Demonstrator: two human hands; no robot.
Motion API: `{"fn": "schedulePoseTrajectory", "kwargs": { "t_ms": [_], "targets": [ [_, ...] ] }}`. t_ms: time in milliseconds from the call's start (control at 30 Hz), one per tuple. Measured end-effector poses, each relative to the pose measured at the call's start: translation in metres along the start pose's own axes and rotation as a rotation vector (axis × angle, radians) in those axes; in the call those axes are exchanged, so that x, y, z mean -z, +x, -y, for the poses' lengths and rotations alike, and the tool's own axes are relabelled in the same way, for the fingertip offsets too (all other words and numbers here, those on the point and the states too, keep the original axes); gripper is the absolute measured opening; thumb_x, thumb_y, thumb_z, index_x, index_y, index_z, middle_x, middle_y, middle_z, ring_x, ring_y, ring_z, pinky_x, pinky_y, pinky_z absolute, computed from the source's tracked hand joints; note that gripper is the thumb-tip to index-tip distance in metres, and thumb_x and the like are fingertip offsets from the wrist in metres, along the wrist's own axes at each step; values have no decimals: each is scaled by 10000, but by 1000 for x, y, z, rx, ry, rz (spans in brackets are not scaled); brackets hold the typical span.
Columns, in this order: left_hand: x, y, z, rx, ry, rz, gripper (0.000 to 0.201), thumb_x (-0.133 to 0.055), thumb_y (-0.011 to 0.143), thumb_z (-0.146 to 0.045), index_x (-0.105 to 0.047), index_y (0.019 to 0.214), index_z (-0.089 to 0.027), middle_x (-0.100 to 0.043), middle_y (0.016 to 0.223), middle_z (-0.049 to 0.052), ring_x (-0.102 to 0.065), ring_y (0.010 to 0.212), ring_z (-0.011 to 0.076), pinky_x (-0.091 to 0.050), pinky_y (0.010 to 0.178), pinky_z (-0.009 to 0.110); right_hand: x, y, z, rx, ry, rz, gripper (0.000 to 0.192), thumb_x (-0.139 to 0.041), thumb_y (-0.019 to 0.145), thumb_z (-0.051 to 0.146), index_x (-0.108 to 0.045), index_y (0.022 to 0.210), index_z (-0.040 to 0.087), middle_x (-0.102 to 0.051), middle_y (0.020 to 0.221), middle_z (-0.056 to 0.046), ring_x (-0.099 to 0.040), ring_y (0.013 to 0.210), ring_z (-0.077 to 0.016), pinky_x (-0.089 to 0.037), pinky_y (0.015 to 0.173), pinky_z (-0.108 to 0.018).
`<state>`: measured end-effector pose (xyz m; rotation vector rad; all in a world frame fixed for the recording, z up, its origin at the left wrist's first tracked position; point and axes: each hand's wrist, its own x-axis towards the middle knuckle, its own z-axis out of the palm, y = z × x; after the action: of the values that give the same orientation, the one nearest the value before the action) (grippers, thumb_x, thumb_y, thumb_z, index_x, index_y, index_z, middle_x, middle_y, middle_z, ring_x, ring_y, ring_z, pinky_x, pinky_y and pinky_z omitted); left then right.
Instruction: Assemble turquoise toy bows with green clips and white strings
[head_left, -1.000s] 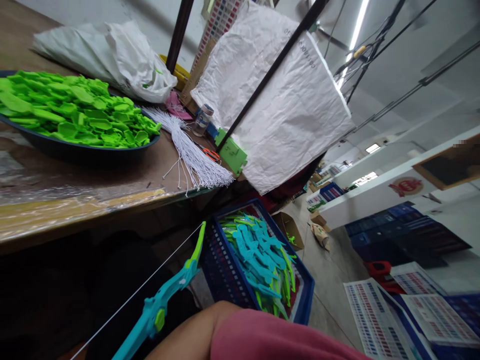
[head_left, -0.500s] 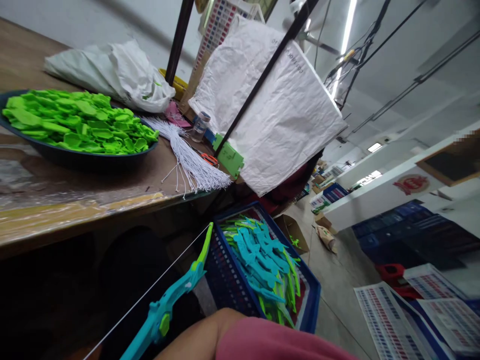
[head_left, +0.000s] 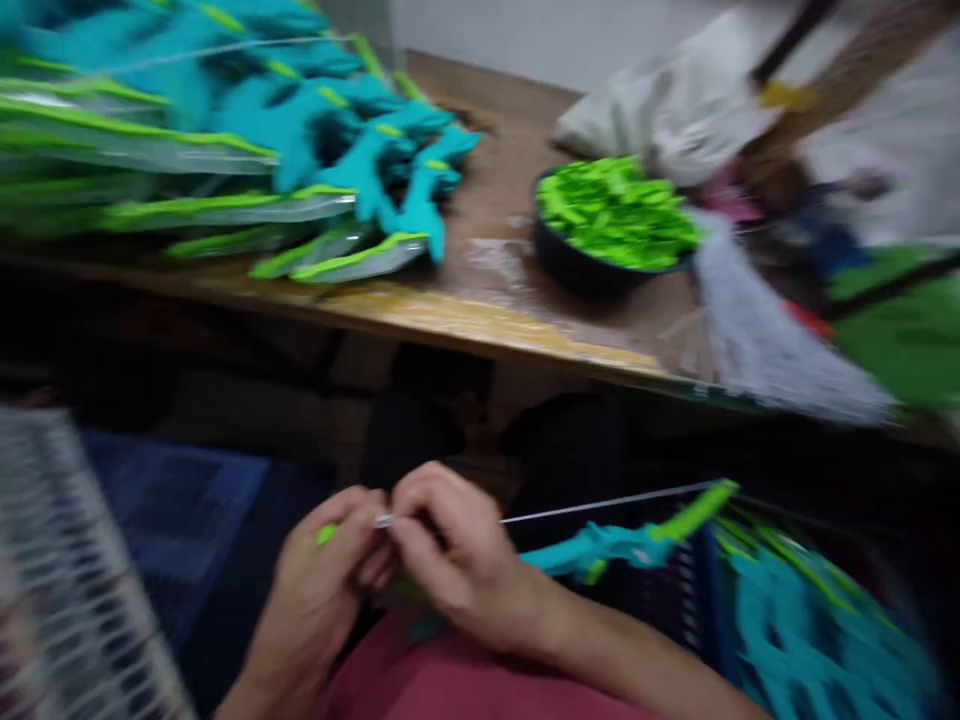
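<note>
The picture is blurred by motion. My left hand (head_left: 319, 590) and my right hand (head_left: 457, 560) meet below the table edge, fingertips pinched together on the end of a white string (head_left: 600, 503) and the green tip of a teal and green toy bow (head_left: 622, 545). The bow reaches right from my hands, and the string runs taut to its green far tip. Both hands rest over my lap in pink cloth.
A wooden table (head_left: 480, 300) carries a pile of teal and green bows (head_left: 225, 130) at left, a dark bowl of bright green parts (head_left: 615, 215), a bundle of white strings (head_left: 757, 330) and a white bag (head_left: 675, 100). A blue crate of bows (head_left: 810, 630) stands lower right.
The view has swung left and down from the crate and room to my lap. Both hands are now in view, pinched on the bow's string end; earlier only my forearm showed.
</note>
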<state>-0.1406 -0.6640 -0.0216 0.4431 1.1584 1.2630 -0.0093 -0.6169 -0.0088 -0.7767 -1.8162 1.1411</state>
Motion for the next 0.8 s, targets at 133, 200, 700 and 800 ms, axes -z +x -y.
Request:
{"fn": "schedulePoseTrajectory", "kwargs": {
  "t_ms": [133, 200, 700, 800],
  "targets": [
    [14, 5, 0, -47, -80, 13, 413, -796, 850, -456, -582, 650, -166, -448, 540, -60, -390, 445, 67, -338, 439, 189, 8, 4, -8, -16, 83, 51, 140, -508, 1001, 129, -553, 885, 193, -597, 872, -11, -580, 789, -104, -485, 722, -229],
    [13, 9, 1, -62, -97, 51, 395, -775, 871, -455, -592, 670, -170, -445, 559, -58, -376, 457, 68, -334, 443, 191, 10, 4, -8, 1, 70, 83, 90, -557, 1000, 131, -569, 938, 194, -607, 908, -6, -591, 824, -101, -488, 748, -221],
    [14, 12, 11, -83, -27, 29, 404, -702, 945, -451, -543, 692, -180, -430, 544, -55, -387, 481, 77, -324, 469, 203, 16, 12, -5, 31, -173, 111, 152, -590, 981, 131, -626, 839, 172, -635, 772, -11, -608, 698, -110, -462, 638, -223],
    [16, 21, 16, -60, -70, 103, 484, -737, 889, -547, -489, 680, -188, -377, 532, -72, -325, 451, 63, -286, 445, 202, 23, 5, -11, 157, -297, 112, 164, -539, 950, 95, -579, 819, 184, -612, 724, -1, -595, 637, -99, -428, 559, -198]
  ]
}}
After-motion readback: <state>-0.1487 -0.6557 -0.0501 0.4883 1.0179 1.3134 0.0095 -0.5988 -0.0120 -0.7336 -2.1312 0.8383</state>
